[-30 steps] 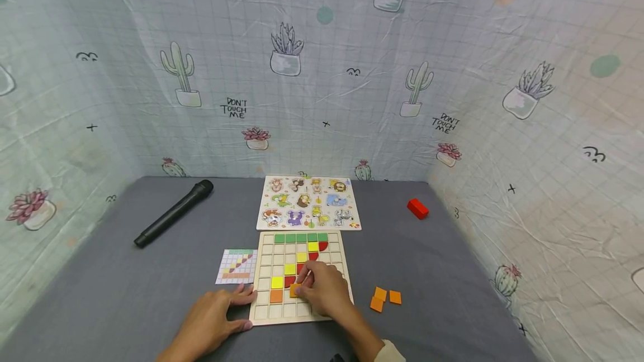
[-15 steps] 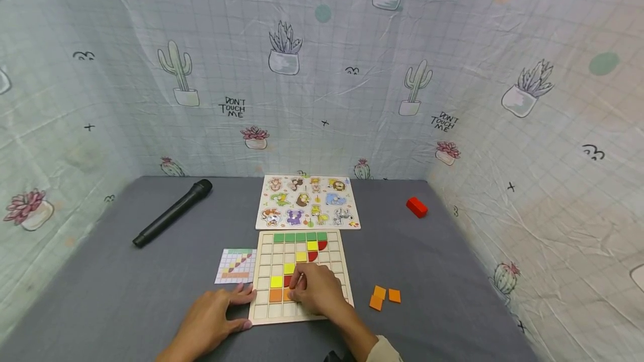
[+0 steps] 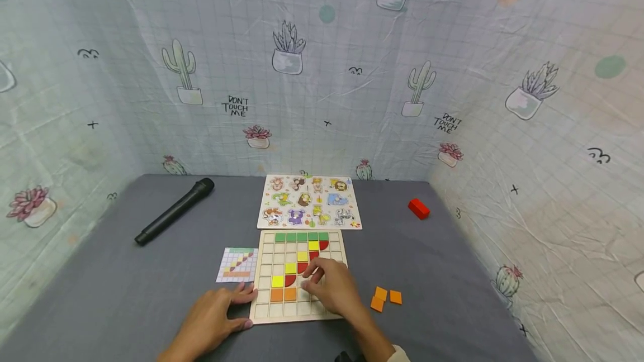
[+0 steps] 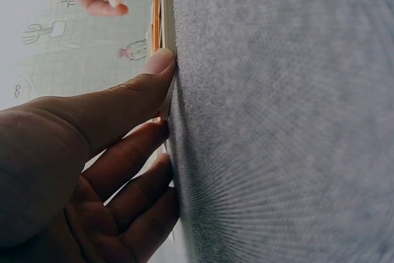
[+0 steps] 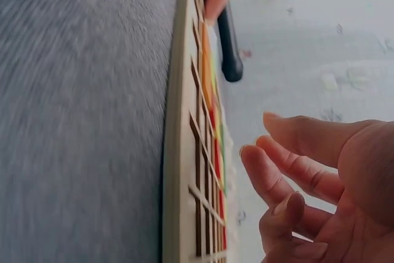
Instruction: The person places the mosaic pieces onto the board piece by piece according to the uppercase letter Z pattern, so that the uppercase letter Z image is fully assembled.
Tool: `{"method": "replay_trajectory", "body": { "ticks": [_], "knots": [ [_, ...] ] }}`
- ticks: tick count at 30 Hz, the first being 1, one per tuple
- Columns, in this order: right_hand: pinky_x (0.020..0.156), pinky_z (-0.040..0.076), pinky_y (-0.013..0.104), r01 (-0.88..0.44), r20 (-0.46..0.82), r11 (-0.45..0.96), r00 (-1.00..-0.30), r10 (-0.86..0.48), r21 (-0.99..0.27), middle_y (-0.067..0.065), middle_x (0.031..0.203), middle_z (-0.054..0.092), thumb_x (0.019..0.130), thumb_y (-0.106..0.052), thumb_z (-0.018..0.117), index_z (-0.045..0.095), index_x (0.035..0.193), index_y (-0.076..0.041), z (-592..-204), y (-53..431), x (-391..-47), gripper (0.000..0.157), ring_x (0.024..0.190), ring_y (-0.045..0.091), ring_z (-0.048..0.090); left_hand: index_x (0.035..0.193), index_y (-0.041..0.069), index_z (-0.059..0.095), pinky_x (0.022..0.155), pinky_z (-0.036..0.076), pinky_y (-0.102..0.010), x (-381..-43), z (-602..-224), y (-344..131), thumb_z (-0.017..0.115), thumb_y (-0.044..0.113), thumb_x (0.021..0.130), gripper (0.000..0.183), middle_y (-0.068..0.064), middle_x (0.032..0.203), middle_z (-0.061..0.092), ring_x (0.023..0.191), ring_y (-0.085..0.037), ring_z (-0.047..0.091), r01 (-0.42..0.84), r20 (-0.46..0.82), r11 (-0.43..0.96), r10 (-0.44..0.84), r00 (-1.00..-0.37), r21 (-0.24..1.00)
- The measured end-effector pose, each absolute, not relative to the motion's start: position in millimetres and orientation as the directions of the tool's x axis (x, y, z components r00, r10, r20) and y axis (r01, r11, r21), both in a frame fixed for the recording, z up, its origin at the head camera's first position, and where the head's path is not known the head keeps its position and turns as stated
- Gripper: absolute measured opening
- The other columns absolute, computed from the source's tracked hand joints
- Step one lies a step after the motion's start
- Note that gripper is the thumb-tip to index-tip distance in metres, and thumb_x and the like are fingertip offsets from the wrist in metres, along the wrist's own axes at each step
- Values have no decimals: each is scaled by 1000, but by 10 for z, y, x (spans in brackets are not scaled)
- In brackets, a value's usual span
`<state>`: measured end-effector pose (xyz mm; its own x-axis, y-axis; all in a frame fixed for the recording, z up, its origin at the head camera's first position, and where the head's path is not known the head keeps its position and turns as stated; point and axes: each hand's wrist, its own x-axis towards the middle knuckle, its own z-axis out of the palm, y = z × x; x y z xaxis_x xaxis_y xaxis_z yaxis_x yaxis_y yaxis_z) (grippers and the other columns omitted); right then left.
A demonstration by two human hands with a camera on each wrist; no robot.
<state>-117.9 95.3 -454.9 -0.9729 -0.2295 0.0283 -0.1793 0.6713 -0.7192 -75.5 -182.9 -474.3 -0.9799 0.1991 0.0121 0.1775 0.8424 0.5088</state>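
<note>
A wooden grid board [image 3: 261,310] lies on the grey table, bearing green, yellow and orange square tiles and red quarter-round tiles. Two orange tiles [image 3: 290,294] sit side by side in a lower row. My left hand [image 3: 213,314] rests at the board's lower left corner, thumb and fingers touching its edge, as the left wrist view [image 4: 117,152] also shows. Above the board's right half hovers my right hand [image 3: 332,286], fingers loosely bent and nothing between them; in the right wrist view the fingertips [image 5: 265,152] are apart from the board.
Several loose orange tiles [image 3: 380,294] lie right of the board. A printed pattern card [image 3: 236,265] touches its left side. Behind it is an animal puzzle board [image 3: 309,202]. A black microphone [image 3: 173,212] lies at left, a red block [image 3: 418,208] at right.
My right hand has let go of an orange tile, now lying flat beside the other one, and has lifted away to the right. The left hand has stayed put.
</note>
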Motion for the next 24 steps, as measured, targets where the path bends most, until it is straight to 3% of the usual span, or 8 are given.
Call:
{"method": "replay_trajectory", "body": {
  "ticks": [8,24],
  "knots": [
    [53,42,25,-169,16,645,-972,-235,-746,-7,79,66,92,-22,84,76,102,-17,-4468,1263,-1139,14,55,10,50,123,28,81,95,56,-52,-757,-4715,-1841,99,35,67,59,5,135,75,128,-29,71,187,28,848,200,-979,495],
    [55,47,28,-107,-42,657,-978,-207,-746,-2,89,70,85,-18,90,75,116,-13,-4400,2008,-1163,35,62,17,55,123,28,81,95,56,-53,-749,-4732,-1845,98,37,67,59,4,135,75,129,-31,71,206,22,842,225,-974,498]
  ]
}}
